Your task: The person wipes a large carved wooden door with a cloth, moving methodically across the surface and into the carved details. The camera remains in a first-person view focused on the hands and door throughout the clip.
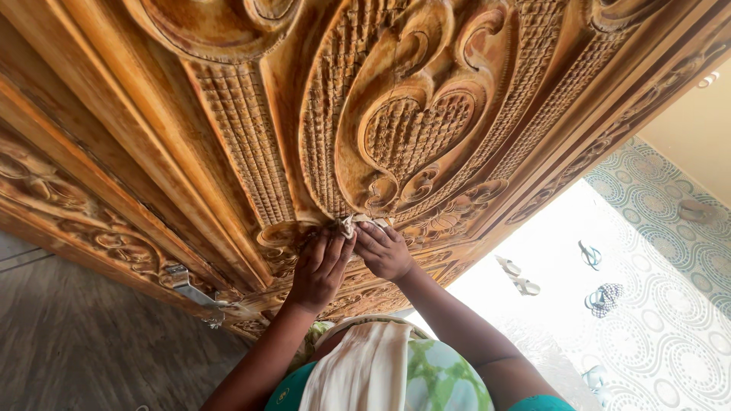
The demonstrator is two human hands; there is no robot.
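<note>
Between both hands' fingertips [358, 228], sandpaper scrap [349, 224].

**Around the work: floor, footwear and fittings**

A metal latch [186, 285] is fixed near the lower left edge, just above a dark wood-grain floor [76, 342]. To the right, a patterned floor [670, 304] of pale tiles shows blue-green circular motifs, partly washed out by bright daylight. Several sandals lie scattered on it: a pale pair [518, 278] close together, a dark sandal [590, 255] a little beyond, and a patterned blue pair [604, 298] near it. A cream wall [697, 129] rises at the far right. At the bottom, a cream cloth [358, 373] drapes over green-and-white printed clothing [438, 377].
</note>
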